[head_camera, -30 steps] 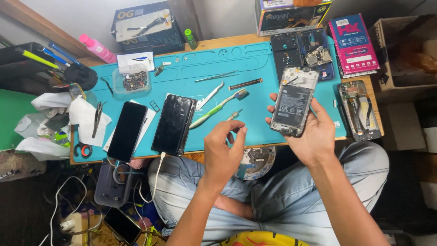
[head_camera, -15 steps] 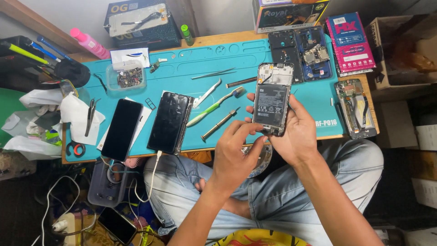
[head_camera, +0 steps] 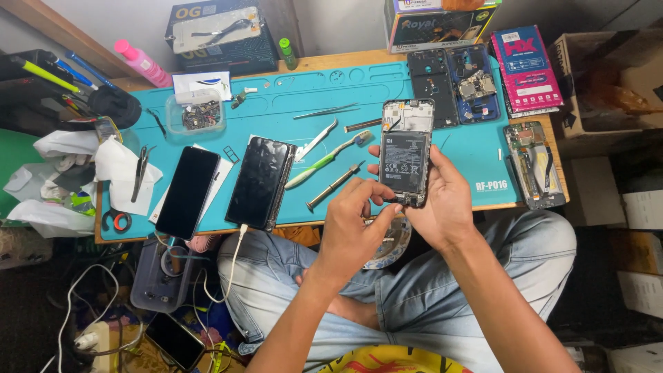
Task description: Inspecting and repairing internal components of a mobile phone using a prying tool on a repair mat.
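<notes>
1. Opened phone [head_camera: 405,153], back cover off, battery exposed: held upright above the teal mat's [head_camera: 442,155] front edge.
2. Right hand [head_camera: 442,200] is wrapped around its right side and lower back, fingers closed on it.
3. Left hand [head_camera: 352,228] is curled, fingertips pinched at the phone's bottom-left corner.
4. Two dark phones [head_camera: 188,192] [head_camera: 261,182] counted flat on the mat at left.
5. One green-handled brush [head_camera: 324,160], one screwdriver [head_camera: 335,186], two tweezers [head_camera: 319,138] [head_camera: 324,110] noted between them.

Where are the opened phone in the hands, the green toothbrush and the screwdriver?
opened phone [head_camera: 405,155], head view, on its black battery.
green toothbrush [head_camera: 323,161], head view, on its handle.
screwdriver [head_camera: 334,186], head view, on its shaft.
</notes>
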